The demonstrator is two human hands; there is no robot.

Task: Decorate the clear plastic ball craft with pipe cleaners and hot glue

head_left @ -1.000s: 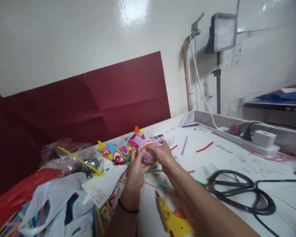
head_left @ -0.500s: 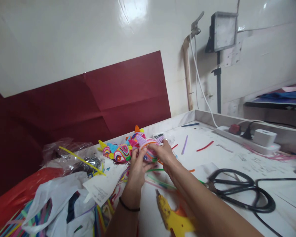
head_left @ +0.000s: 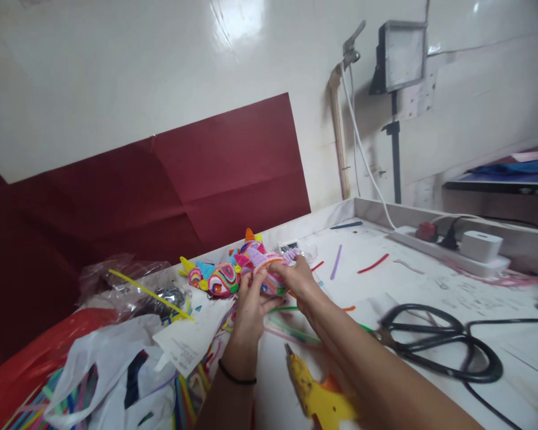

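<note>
Pipe-cleaner figure: one, pink, lilac and orange, coiled; held just above the white table between both hands, at the near edge of a row of finished figures. Position unchanged from the earlier frames; only the view has drifted slightly.

Left hand: fingers curled up against the figure's left side, thumb and fingertips pinching it. One black band on the wrist.

Right hand: closed on the figure's right side, fingertips pressed to a lilac strand at its top. Grip the same as half a second ago.

Finished figures: a cluster of swirled, multicoloured pieces just left of the held one and touching it; exact count cannot be told.

Glue gun: one, yellow with orange, lying under the right forearm, nozzle pointing away from the person.

Scissors: one pair, black, large loops, right of the forearm.

Loose pipe-cleaner lengths: one purple, one red, well apart from the hands; more green and pink ones lie beneath the hands.

Plastic bags: a heap at left, with a bundle of coloured stems beneath.

Power strip: one, along the far rim, with a white adapter plugged in.
</note>
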